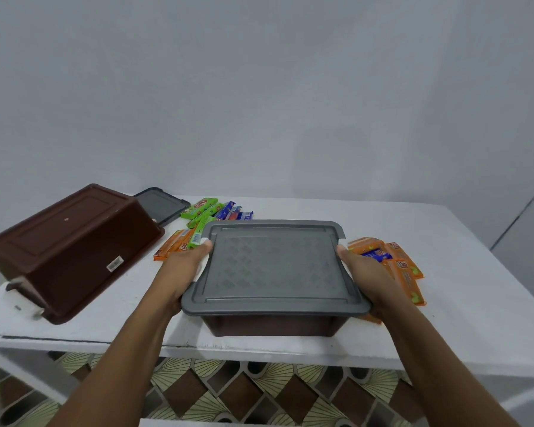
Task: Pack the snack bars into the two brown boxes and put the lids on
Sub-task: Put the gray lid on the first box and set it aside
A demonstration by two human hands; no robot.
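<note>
A brown box (272, 325) stands near the table's front edge with a grey lid (275, 266) on top. My left hand (182, 272) grips the lid's left edge and my right hand (364, 277) grips its right edge. A second brown box (71, 248) lies upside down at the left, one side raised. Its grey lid (162, 206) lies flat behind it. Green, blue and orange snack bars (213, 211) lie behind the lidded box, more orange bars (174, 246) by my left hand, and orange and blue bars (404, 266) at the right.
The white table (444, 241) stands against a plain wall. Its front edge (259, 349) runs just under the lidded box, with a patterned floor (244, 392) below. Bare tabletop shows at the far right.
</note>
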